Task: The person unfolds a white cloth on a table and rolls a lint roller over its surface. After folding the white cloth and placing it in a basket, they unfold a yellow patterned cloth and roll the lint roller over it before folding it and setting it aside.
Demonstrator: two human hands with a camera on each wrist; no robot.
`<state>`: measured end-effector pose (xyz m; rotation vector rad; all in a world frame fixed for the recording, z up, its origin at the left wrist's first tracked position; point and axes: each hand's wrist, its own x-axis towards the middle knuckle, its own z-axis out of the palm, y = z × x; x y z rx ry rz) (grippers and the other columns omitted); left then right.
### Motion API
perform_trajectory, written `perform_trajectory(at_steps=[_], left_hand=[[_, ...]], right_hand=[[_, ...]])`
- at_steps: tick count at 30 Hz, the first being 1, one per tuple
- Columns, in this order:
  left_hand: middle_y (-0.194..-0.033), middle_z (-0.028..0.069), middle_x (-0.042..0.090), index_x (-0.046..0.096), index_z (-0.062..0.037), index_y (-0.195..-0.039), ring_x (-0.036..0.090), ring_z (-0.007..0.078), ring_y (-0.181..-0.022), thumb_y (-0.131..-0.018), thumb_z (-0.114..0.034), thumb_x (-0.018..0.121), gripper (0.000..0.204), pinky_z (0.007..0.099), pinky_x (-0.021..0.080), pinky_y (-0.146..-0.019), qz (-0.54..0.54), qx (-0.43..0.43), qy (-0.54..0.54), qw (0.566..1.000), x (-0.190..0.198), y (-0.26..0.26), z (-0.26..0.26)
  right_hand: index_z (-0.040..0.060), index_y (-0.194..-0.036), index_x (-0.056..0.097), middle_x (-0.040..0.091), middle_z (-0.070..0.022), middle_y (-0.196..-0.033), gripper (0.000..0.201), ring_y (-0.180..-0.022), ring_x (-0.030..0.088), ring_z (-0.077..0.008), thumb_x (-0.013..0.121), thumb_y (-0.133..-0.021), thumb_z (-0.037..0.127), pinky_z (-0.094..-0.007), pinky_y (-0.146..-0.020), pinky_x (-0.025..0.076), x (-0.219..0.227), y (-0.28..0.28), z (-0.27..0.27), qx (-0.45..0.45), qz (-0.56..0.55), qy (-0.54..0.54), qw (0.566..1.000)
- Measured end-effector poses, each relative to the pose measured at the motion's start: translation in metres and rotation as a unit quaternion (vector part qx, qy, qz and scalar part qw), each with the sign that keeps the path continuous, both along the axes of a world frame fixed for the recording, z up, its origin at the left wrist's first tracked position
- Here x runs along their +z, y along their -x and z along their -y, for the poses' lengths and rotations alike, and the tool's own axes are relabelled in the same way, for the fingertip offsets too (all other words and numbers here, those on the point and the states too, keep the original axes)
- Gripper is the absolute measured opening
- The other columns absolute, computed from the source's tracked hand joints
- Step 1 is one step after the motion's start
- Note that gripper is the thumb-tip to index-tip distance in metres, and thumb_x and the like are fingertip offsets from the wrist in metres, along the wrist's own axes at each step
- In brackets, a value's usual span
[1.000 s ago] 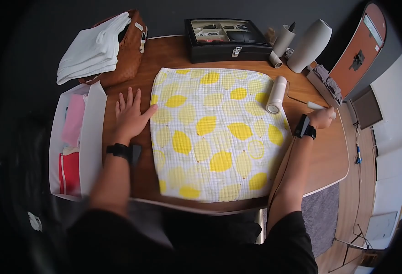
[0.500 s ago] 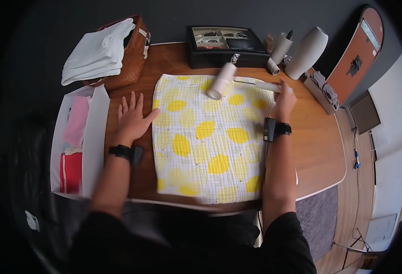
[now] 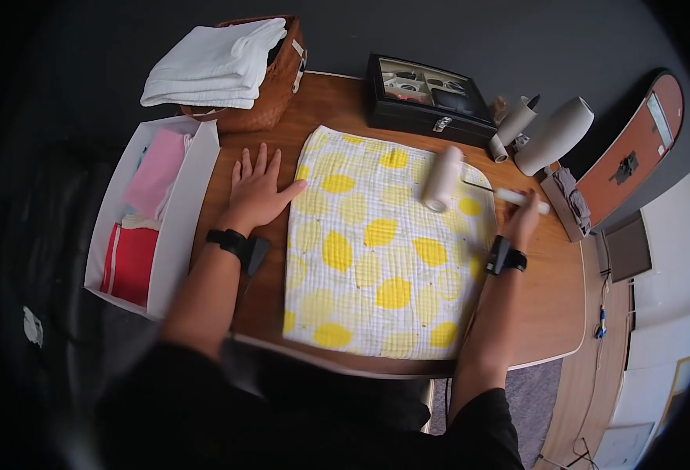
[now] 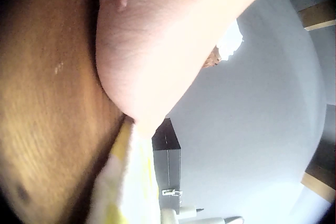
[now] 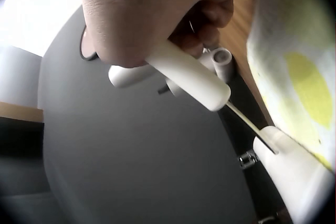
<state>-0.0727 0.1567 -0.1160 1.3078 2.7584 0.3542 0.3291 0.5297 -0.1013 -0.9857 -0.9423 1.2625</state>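
With our right hand (image 3: 523,219) we grip the smooth white handle (image 3: 509,196) of a pale cylindrical lint roller (image 3: 443,178), its roll over the far right part of a white quilted cloth with yellow lemons (image 3: 360,270). Our left hand (image 3: 257,196), fingers spread wide, rests on the brown wooden table (image 3: 552,290), thumb at the cloth's left edge. The cloth lies near the table's front edge.

We see a crinkled, matt gauze cloth (image 3: 380,251) on a smooth wooden table (image 3: 548,313) with a faint sheen. The roller (image 3: 442,182) looks smooth; its handle (image 5: 194,79) seems white plastic, its rod (image 5: 249,123) thin, shiny metal. We notice a clear lid pane and bright metal clasp (image 3: 442,124) on the case (image 3: 407,113), brown leather-like weave on the basket (image 3: 262,116), and matt fabric towels (image 3: 211,66).
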Motion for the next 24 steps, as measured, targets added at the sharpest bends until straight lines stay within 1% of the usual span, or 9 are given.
perform_trajectory(at_steps=[7,8,11,13,15,17,20,23,24], left_hand=[[-0.181,0.021,0.015,0.029,-0.0081,-0.172,0.006,0.0468,-0.166,-0.104,-0.073,0.044,0.094,0.0559,0.004,-0.134,-0.01,-0.003,0.002,1.0,-0.003,0.001,0.0],[-0.181,0.0204,0.015,0.028,-0.0086,-0.172,0.006,0.0458,-0.167,-0.106,-0.071,0.042,0.092,0.0556,0.004,-0.134,-0.013,-0.003,0.008,1.0,-0.004,0.001,0.0],[-0.18,0.0213,0.017,0.032,-0.0088,-0.171,0.008,0.0487,-0.166,-0.106,-0.069,0.043,0.09,0.0569,0.005,-0.134,-0.02,-0.008,-0.014,1.0,-0.012,0.005,0.0],[-0.18,0.0215,0.017,0.032,-0.0091,-0.171,0.008,0.0486,-0.166,-0.106,-0.069,0.042,0.089,0.057,0.006,-0.134,-0.013,-0.009,-0.011,1.0,-0.007,0.003,0.002],[-0.18,0.0215,0.017,0.031,-0.0093,-0.171,0.009,0.0485,-0.166,-0.107,-0.068,0.042,0.088,0.0571,0.006,-0.134,-0.012,-0.004,-0.01,1.0,-0.006,0.003,0.001],[-0.18,0.0213,0.018,0.031,-0.0094,-0.171,0.009,0.0482,-0.166,-0.107,-0.068,0.041,0.087,0.0571,0.006,-0.134,-0.015,0.001,-0.008,1.0,-0.009,0.005,0.0],[-0.18,0.021,0.018,0.032,-0.0101,-0.171,0.01,0.0476,-0.166,-0.108,-0.067,0.039,0.085,0.0571,0.007,-0.134,-0.029,0.005,-0.009,1.0,-0.013,0.006,0.001],[-0.18,0.0203,0.019,0.032,-0.0107,-0.171,0.011,0.0471,-0.166,-0.109,-0.065,0.039,0.083,0.057,0.008,-0.134,-0.035,0.006,-0.006,0.999,-0.017,0.007,0.001],[-0.18,0.02,0.019,0.032,-0.0109,-0.171,0.011,0.0469,-0.166,-0.109,-0.065,0.038,0.082,0.0569,0.008,-0.134,-0.038,0.005,-0.007,0.999,-0.016,0.007,0.0]], right_hand=[[0.0059,-0.12,0.068,0.075,-0.011,-0.101,0.029,-0.067,0.062,-0.016,0.062,-0.109,0.032,-0.0295,-0.064,0.054,0.013,0.1,0.075,0.26,-0.035,0.052,0.964],[0.0041,-0.114,0.071,0.073,-0.0078,-0.09,0.034,-0.068,0.062,-0.0138,0.064,-0.11,0.037,-0.0286,-0.064,0.052,0.025,0.108,0.095,0.269,-0.015,0.069,0.961],[0.0034,-0.103,0.074,0.069,-0.004,-0.079,0.037,-0.067,0.061,-0.0111,0.067,-0.108,0.039,-0.0259,-0.06,0.048,0.026,0.105,0.094,0.302,0.036,0.069,0.95],[0.0071,-0.094,0.072,0.065,-0.0007,-0.072,0.035,-0.055,0.052,-0.0088,0.067,-0.107,0.039,-0.0237,-0.049,0.038,0.015,0.091,0.075,0.243,0.043,0.041,0.968],[0.0105,-0.091,0.066,0.06,0.0008,-0.068,0.032,-0.05,0.045,-0.0091,0.065,-0.107,0.038,-0.0253,-0.046,0.034,0.0,0.073,0.04,0.1,-0.002,0.051,0.994],[0.0127,-0.089,0.061,0.059,0.0014,-0.069,0.03,-0.048,0.041,-0.0088,0.065,-0.105,0.038,-0.0254,-0.045,0.032,-0.004,0.043,0.022,0.025,-0.064,0.065,0.996],[0.0128,-0.089,0.061,0.055,0.002,-0.066,0.032,-0.048,0.04,-0.0085,0.066,-0.105,0.041,-0.0252,-0.044,0.031,-0.002,0.014,0.01,0.004,-0.055,0.044,0.997],[0.0122,-0.09,0.061,0.055,0.0016,-0.068,0.032,-0.048,0.04,-0.0088,0.064,-0.106,0.04,-0.0259,-0.043,0.031,-0.012,0.023,0.004,0.079,-0.049,0.064,0.994],[0.0098,-0.092,0.064,0.053,0.0017,-0.067,0.033,-0.049,0.041,-0.0091,0.063,-0.107,0.039,-0.0262,-0.043,0.032,0.006,0.052,0.033,0.054,-0.051,0.048,0.996]])
